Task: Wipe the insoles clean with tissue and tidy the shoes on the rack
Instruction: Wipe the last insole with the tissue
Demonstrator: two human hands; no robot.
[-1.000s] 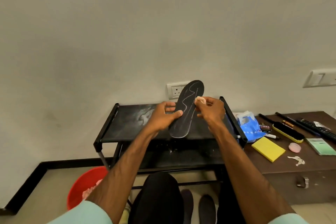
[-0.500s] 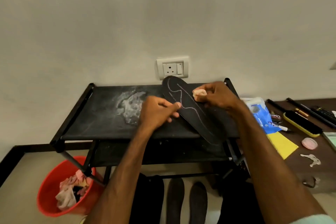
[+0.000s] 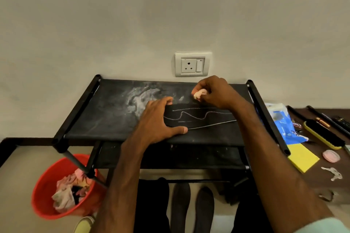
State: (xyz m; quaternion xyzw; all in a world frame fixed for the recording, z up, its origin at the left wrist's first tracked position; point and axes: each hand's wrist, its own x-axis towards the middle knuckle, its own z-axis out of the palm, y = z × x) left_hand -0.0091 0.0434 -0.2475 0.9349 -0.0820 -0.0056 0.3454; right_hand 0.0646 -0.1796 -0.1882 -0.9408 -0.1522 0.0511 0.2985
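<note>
A black insole (image 3: 198, 117) with white wavy stitching lies flat and sideways on the top shelf of the black shoe rack (image 3: 106, 119). My left hand (image 3: 159, 119) rests on its left end, fingers spread and thumb along the near edge. My right hand (image 3: 214, 92) pinches a small crumpled pinkish tissue (image 3: 199, 93) just above the insole's far edge. White dusty smears mark the shelf to the left of the insole. Two dark insoles or shoes (image 3: 191, 206) lie on the floor under the rack.
A red bucket (image 3: 43, 195) with crumpled tissues stands on the floor at the lower left. To the right, a brown cabinet (image 3: 322, 179) holds a blue packet (image 3: 282, 123), yellow sponge (image 3: 301, 157), shoe brush (image 3: 323, 134), pink disc and keys. A wall socket (image 3: 192, 64) sits behind the rack.
The insole went from being held upright in the air to lying flat and sideways on the top shelf. My left hand now rests on it; the right still holds the tissue.
</note>
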